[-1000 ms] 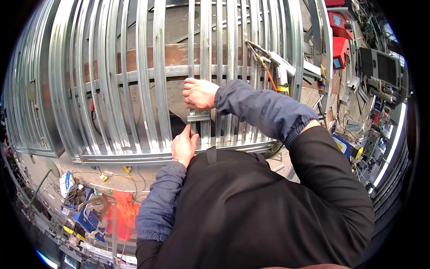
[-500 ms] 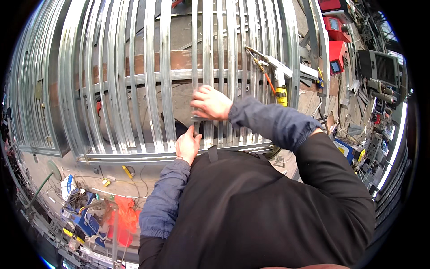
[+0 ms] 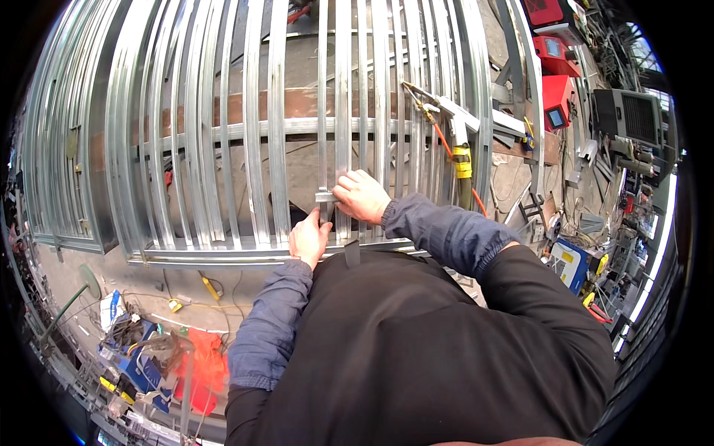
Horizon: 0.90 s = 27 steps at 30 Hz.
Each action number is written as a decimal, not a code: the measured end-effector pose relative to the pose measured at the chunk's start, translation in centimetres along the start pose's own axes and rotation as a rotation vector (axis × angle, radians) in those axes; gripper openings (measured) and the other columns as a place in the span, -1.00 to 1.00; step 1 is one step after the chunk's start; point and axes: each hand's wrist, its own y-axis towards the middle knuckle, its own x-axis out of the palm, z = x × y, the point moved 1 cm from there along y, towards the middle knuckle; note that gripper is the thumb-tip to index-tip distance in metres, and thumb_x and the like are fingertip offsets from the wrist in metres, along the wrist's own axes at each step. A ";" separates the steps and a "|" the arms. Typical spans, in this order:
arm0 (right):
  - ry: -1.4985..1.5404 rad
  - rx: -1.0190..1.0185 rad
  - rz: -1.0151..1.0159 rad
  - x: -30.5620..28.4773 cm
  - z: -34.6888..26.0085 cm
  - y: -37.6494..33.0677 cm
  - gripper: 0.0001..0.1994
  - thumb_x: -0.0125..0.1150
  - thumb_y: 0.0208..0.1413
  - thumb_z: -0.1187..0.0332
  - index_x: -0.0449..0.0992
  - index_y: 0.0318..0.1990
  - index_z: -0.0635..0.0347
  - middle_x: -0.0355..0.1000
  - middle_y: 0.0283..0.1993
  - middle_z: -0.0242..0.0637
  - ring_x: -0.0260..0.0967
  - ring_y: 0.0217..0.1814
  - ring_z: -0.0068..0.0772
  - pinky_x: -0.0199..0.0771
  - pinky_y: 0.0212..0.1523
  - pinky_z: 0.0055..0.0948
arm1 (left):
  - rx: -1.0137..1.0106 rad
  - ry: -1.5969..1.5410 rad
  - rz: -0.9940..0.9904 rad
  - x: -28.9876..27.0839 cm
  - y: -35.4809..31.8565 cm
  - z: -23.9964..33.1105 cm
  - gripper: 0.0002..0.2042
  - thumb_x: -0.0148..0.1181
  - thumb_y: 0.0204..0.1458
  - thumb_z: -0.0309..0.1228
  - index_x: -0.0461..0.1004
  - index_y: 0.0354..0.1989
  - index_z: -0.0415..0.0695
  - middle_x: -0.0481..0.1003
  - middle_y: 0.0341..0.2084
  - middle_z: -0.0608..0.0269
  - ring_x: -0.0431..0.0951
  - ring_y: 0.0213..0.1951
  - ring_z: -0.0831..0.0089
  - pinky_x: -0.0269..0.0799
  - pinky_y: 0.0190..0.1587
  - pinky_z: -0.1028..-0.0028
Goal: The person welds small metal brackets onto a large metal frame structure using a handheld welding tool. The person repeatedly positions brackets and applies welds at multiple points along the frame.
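Low in the middle, my left hand is closed, thumb and forefinger pinching the near part of a small grey metal piece. That piece lies crosswise over a narrow steel bar of a large metal frame; its exact kind is hard to make out. At its right end my right hand has curled fingers gripping it, with the palm over the neighbouring steel bar. Both hands are close together, just above the frame's near rail. My fingers hide part of the metal piece.
A welding torch with yellow tape and an orange hose rests on the bars to the right. Red machines stand at the far right. A tape measure lies near them. Red cloth and a blue machine are at lower left.
My right hand has moved down and to the right, uncovering the bar and coming to the end of the small metal piece. My left hand stays at about the same place.
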 end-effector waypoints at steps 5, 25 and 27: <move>0.015 0.008 0.033 0.2 0.2 -0.2 -0.71 0.47 -0.02 0.19 0.56 -0.21 0.07 0.42 -0.19 -0.31 0.41 0.01 -0.20 0.38 0.08 -0.18 | -0.003 0.020 -0.001 -0.1 0.0 0.1 -0.48 0.38 0.15 -0.22 0.53 0.26 -0.16 0.69 -0.22 -0.16 0.69 -0.09 -0.17 0.58 -0.02 -0.04; 0.106 -0.006 0.052 0.2 1.0 -0.5 -0.69 0.52 0.01 0.21 0.56 -0.15 0.06 0.37 -0.24 -0.33 0.40 -0.09 -0.19 0.40 0.12 -0.19 | -0.294 -1.282 -0.289 -0.5 4.4 -1.2 0.11 -0.33 0.30 0.51 -0.33 0.67 -0.26 -0.31 0.69 -0.07 -0.39 0.70 0.18 -0.48 0.65 0.13; 0.112 0.002 0.053 0.1 1.1 -0.4 -0.69 0.52 0.01 0.21 0.56 -0.15 0.06 0.37 -0.23 -0.33 0.39 -0.09 -0.19 0.40 0.12 -0.19 | -0.272 -1.312 -0.236 -0.9 5.2 -1.8 0.12 -0.32 0.30 0.51 -0.32 0.67 -0.28 -0.31 0.69 -0.09 -0.40 0.70 0.16 -0.48 0.65 0.14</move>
